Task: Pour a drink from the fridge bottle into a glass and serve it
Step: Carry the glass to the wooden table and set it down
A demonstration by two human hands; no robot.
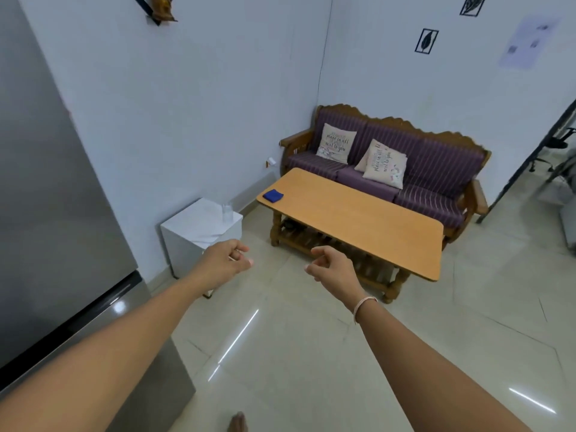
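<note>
A clear glass (pixel 227 212) stands upright on a small white cube stand (pixel 193 232) against the left wall. The grey fridge (pixel 53 198) fills the left side, its doors closed; no bottle is in sight. My left hand (pixel 226 260) reaches forward just in front of the stand, fingers loosely curled and holding nothing. My right hand (pixel 333 266) hovers beside it, over the floor near the coffee table, fingers apart and empty.
A wooden coffee table (pixel 358 219) with a folded blue cloth (pixel 273 195) on its far left corner stands ahead. Behind it is a purple-cushioned wooden sofa (pixel 436 169) with two pillows. Glossy tiled floor (pixel 280 353) lies between me and the table.
</note>
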